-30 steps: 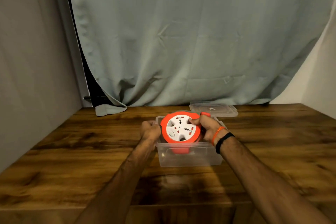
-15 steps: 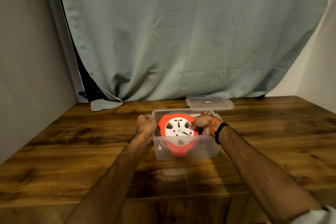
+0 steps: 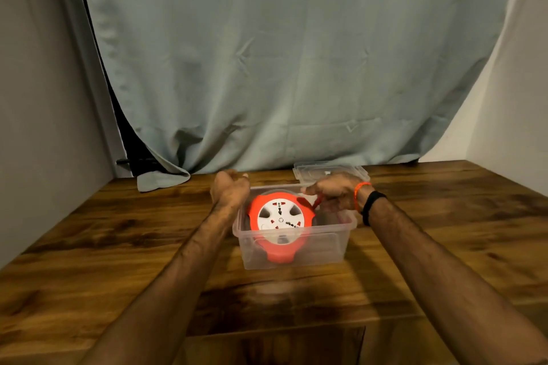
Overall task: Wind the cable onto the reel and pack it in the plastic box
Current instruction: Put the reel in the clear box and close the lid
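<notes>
An orange cable reel (image 3: 280, 218) with a white socket face rests tilted inside the clear plastic box (image 3: 320, 247) at the table's middle. My left hand (image 3: 229, 188) hovers just left of the box's far left corner, fingers curled, holding nothing visible. My right hand (image 3: 333, 191) is over the box's right half, its fingers pinched on an orange piece of the cable (image 3: 314, 203) that runs from the reel's right side. How the cable ends is hidden under my fingers.
The clear box lid (image 3: 329, 172) lies flat behind the box, near the grey curtain (image 3: 281, 68). A wooden table (image 3: 118, 246) spreads to both sides, with walls at left and right. A curtain corner (image 3: 161, 179) rests on the table at back left.
The reel has gone from held above the box rim down into the box. My left hand has let go and lifted away; my right hand shifted to the cable piece at the reel's right.
</notes>
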Available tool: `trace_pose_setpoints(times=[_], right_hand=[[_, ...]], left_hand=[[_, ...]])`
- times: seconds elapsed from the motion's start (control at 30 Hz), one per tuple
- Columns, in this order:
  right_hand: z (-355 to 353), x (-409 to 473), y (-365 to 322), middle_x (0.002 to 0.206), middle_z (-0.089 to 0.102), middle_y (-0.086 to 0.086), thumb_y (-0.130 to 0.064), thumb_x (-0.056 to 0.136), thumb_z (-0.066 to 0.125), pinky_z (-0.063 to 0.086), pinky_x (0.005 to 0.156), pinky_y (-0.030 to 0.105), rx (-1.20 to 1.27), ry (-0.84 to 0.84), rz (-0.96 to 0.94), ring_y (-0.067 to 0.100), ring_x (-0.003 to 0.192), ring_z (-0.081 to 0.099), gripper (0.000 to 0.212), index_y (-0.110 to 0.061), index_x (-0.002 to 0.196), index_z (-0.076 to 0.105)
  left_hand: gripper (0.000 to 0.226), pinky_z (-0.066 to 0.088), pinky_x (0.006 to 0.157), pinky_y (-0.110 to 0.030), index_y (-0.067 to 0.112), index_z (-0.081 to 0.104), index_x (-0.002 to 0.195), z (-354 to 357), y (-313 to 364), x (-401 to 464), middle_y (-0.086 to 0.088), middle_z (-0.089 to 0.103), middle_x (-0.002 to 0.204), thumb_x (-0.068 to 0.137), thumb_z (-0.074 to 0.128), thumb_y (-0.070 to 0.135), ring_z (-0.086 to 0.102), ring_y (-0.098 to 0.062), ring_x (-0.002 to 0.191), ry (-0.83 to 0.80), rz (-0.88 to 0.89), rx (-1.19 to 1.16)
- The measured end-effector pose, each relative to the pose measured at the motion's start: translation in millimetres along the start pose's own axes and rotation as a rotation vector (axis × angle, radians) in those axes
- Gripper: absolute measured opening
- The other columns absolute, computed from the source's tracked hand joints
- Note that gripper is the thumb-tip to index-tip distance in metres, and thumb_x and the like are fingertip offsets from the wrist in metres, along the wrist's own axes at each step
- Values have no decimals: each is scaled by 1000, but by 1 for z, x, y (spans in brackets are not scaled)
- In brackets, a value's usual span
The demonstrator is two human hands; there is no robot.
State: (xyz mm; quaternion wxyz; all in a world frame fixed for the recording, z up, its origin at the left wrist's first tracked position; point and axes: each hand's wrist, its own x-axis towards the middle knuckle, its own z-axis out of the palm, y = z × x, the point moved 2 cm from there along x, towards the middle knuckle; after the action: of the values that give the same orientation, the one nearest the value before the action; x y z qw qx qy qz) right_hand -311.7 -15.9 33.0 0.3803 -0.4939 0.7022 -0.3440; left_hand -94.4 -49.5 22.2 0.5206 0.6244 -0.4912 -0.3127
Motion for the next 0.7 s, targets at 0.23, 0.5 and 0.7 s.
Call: trace_pose_setpoints(times=[0.23, 0.5, 0.7], right_hand=[[-52, 31, 7, 105, 70, 11, -25, 74, 79, 55, 89, 39, -6, 267, -183, 20, 94, 65, 42, -4, 109, 66], [-117, 116, 46, 114, 67, 6, -23, 76, 77, 49, 97, 32, -50, 415, -50, 24, 106, 62, 35, -13, 107, 65], [-141, 193, 75, 125, 62, 7, -19, 79, 72, 44, 99, 32, -143, 437, 39, 25, 117, 56, 40, -11, 117, 62]], left_hand=[[30, 46, 100, -33, 6, 67, 115, 52, 41, 17, -15, 68, 119, 89, 70, 20, 61, -31, 115, -148, 5, -23], [17, 52, 78, -35, -1, 65, 93, 150, 48, 74, -16, 68, 87, 88, 70, 14, 67, -32, 90, -327, -63, 29], [20, 47, 65, -37, -4, 65, 108, 226, 31, 123, -17, 59, 91, 89, 64, 3, 56, -27, 82, -465, -149, 116]])
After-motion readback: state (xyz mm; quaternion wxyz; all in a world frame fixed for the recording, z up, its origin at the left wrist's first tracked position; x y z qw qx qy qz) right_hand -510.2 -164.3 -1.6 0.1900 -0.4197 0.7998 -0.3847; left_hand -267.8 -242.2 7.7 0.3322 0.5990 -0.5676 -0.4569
